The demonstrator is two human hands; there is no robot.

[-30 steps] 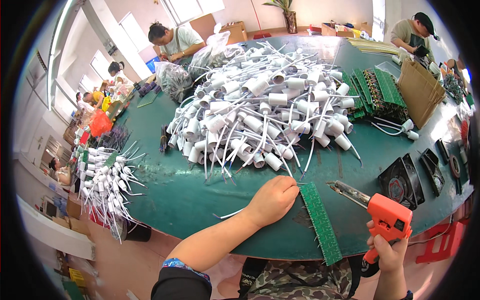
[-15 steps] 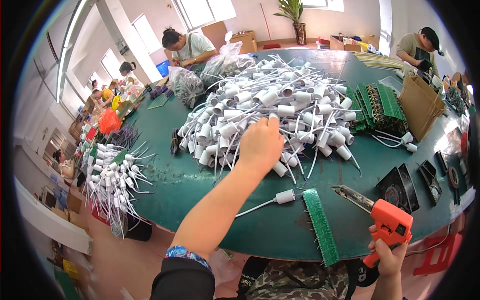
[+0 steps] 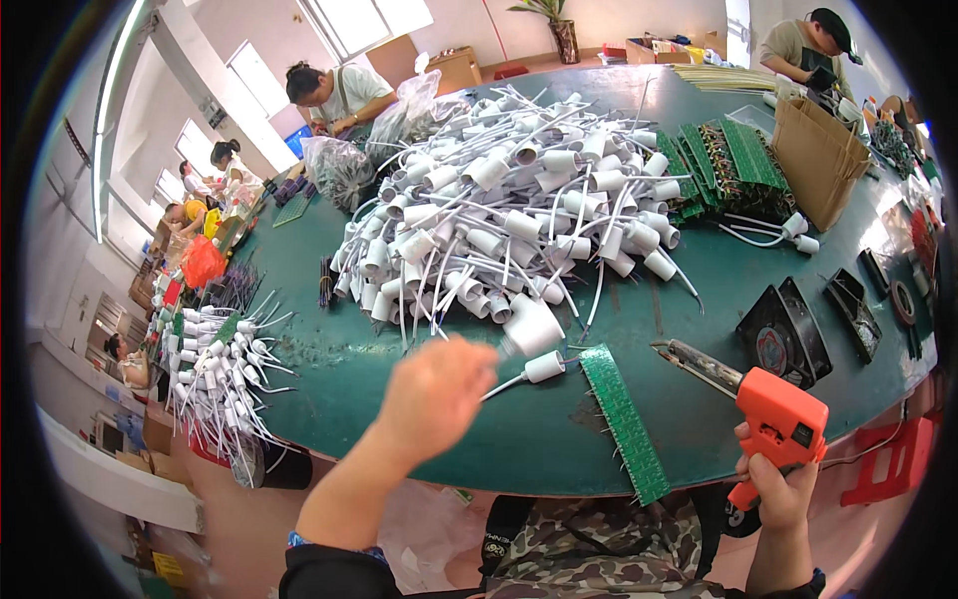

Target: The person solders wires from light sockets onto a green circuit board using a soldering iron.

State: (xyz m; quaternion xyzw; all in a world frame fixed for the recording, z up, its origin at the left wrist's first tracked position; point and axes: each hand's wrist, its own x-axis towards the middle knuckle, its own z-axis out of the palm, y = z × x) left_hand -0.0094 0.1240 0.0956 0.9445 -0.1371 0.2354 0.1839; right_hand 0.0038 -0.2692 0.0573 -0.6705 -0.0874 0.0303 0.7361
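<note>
My left hand (image 3: 434, 394), smeared by motion, is closed on a white lamp socket (image 3: 534, 325), which sticks out from its fingers above the green table (image 3: 369, 439). Beneath it, another white lamp socket with a cable (image 3: 545, 366) lies with its wire ends at the top of a long green circuit board strip (image 3: 627, 429). My right hand (image 3: 780, 484) grips the handle of an orange soldering gun (image 3: 783, 417). The gun's metal tip points left, above the table and right of the strip. A large heap of white lamp sockets (image 3: 489, 240) lies beyond my left hand.
Stacked green circuit boards (image 3: 748, 170) and a cardboard box (image 3: 820, 160) stand at right. Nearer are a black fan (image 3: 783, 334) and a tape roll (image 3: 903, 301). More sockets (image 3: 215, 369) hang off the left edge. Co-workers sit across the table; a red stool (image 3: 888, 464) stands at right.
My left hand has drawn back from the heap toward me, bringing a lamp socket with it. My right hand still holds the soldering gun. The whole view has shifted slightly.
</note>
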